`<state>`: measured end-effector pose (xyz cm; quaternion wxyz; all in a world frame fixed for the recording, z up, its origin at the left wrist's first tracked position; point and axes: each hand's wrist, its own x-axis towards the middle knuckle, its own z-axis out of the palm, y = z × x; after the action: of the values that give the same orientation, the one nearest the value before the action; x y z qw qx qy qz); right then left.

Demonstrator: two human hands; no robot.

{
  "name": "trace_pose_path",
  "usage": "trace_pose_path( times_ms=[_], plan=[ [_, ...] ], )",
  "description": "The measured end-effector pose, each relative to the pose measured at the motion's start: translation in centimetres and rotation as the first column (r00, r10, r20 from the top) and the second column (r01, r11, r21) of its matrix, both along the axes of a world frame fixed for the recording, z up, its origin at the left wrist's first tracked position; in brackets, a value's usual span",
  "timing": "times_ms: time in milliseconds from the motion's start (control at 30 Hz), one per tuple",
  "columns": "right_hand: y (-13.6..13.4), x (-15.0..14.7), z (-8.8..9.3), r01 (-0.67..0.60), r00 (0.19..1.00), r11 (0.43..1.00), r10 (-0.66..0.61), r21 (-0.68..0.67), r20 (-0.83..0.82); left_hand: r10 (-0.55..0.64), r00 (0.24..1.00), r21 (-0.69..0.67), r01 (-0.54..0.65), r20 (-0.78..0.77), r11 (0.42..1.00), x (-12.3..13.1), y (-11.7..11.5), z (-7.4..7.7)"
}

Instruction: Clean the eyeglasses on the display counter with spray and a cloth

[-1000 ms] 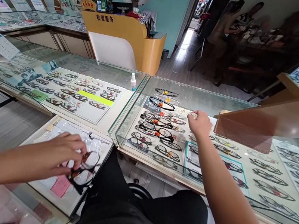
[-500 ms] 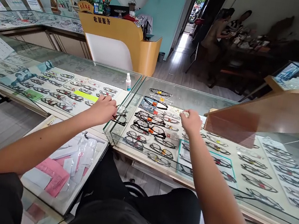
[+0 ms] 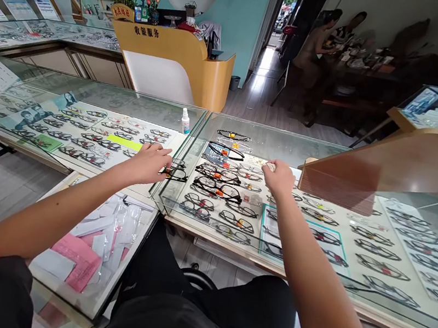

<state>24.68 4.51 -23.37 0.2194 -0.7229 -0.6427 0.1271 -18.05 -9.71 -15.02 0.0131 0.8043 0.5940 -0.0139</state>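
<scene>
At the glass counter's seam, my left hand [image 3: 149, 164] has its fingers spread beside a pair of black-framed glasses [image 3: 176, 174]. Its fingertips reach the near end of that frame; whether they touch it is hard to see. My right hand [image 3: 280, 178] is closed in a pinch over the right part of the counter, around a small pale thing too small to name. Between the hands, several dark glasses with orange tags lie in a column on the glass top, among them one black pair [image 3: 218, 189]. More glasses show under the glass.
A white spray bottle [image 3: 185, 121] stands on the counter behind my left hand. An open drawer [image 3: 96, 308] with pink and white packets is at my lower left. A wooden stand [image 3: 402, 160] rises at the right. Two people sit in the dark background.
My left hand's fingers have loosened and spread at the black-framed glasses, showing more of the frame. My right hand stays in nearly the same place. The view has shifted slightly.
</scene>
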Motion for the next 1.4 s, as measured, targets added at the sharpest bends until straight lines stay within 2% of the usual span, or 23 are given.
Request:
trace_pose_path(
  times_ms=[67, 133, 200, 267, 333, 400, 433, 500, 567, 667, 767, 900, 1033, 1200, 1300, 1400],
  plan=[
    [0.0, 0.0, 0.0, -0.001, 1.0, 1.0, 0.001, -0.005, 0.001, 0.002, 0.997, 0.074, -0.007, 0.072, 0.997, 0.8, -1.3, 1.3],
    [0.0, 0.1, 0.0, -0.005, 1.0, 1.0, 0.005, -0.008, 0.001, -0.033, 0.979, 0.032, 0.027, 0.201, 0.999, 1.9, -3.4, 2.8],
    [0.0, 0.1, 0.0, -0.009, 1.0, 1.0, 0.009, -0.002, 0.002, -0.079, 0.932, -0.17, 0.147, 0.353, 0.974, 3.1, -6.2, 3.6],
    [0.0, 0.1, -0.1, -0.006, 1.0, 1.0, 0.006, 0.007, 0.003, -0.105, 0.88, -0.376, 0.302, 0.462, 0.876, 3.9, -9.1, 3.1],
    [0.1, 0.1, -0.2, 0.002, 1.0, 1.0, -0.002, 0.011, 0.01, -0.075, 0.849, -0.5, 0.377, 0.524, 0.78, 3.9, -11.8, 0.8],
    [0.1, 0.2, -0.3, 0.004, 1.0, 1.0, -0.004, 0.007, 0.015, 0.036, 0.838, -0.617, 0.371, 0.544, 0.694, 2.9, -13.5, -2.9],
    [0.2, 0.3, -0.3, 0.003, 1.0, 1.0, -0.003, 0.006, 0.017, 0.111, 0.843, -0.666, 0.328, 0.526, 0.67, 2.0, -14.1, -4.9],
    [0.3, 0.4, -0.5, 0.004, 1.0, 1.0, -0.004, 0.012, 0.022, 0.251, 0.834, -0.718, 0.225, 0.492, 0.659, -0.5, -14.4, -8.8],
    [0.5, 0.6, -0.8, 0.008, 0.999, 1.0, -0.008, 0.028, 0.031, 0.39, 0.771, -0.732, 0.14, 0.503, 0.666, -3.7, -13.9, -12.1],
    [0.7, 0.7, -1.2, 0.015, 0.999, 0.999, -0.018, 0.05, 0.047, 0.525, 0.633, -0.656, -0.035, 0.569, 0.754, -8.6, -12.2, -15.2],
    [0.7, 0.7, -1.4, 0.034, 0.998, 0.998, -0.038, 0.059, 0.053, 0.553, 0.546, -0.564, -0.168, 0.63, 0.809, -12.7, -9.8, -16.6],
    [0.4, 0.5, -0.8, 0.042, 0.998, 0.999, -0.043, 0.03, 0.038, 0.54, 0.518, -0.436, -0.319, 0.664, 0.842, -16.6, -5.8, -17.4],
    [0.0, 0.2, 0.1, 0.043, 0.997, 0.999, -0.041, -0.028, 0.07, 0.522, 0.568, -0.328, -0.413, 0.637, 0.85, -19.8, -2.0, -18.0],
    [0.0, 0.1, 0.2, 0.065, 0.993, 0.997, -0.06, -0.041, 0.103, 0.501, 0.723, -0.157, -0.491, 0.476, 0.857, -22.5, 1.8, -18.2],
    [0.1, 0.2, -0.1, 0.077, 0.992, 0.996, -0.073, -0.034, 0.105, 0.447, 0.83, 0.007, -0.477, 0.334, 0.879, -23.2, 4.0, -18.0],
    [0.1, 0.3, -0.1, 0.096, 0.991, 0.995, -0.092, -0.033, 0.096, 0.389, 0.899, 0.089, -0.412, 0.203, 0.907, -23.5, 6.2, -18.2]
  ],
)
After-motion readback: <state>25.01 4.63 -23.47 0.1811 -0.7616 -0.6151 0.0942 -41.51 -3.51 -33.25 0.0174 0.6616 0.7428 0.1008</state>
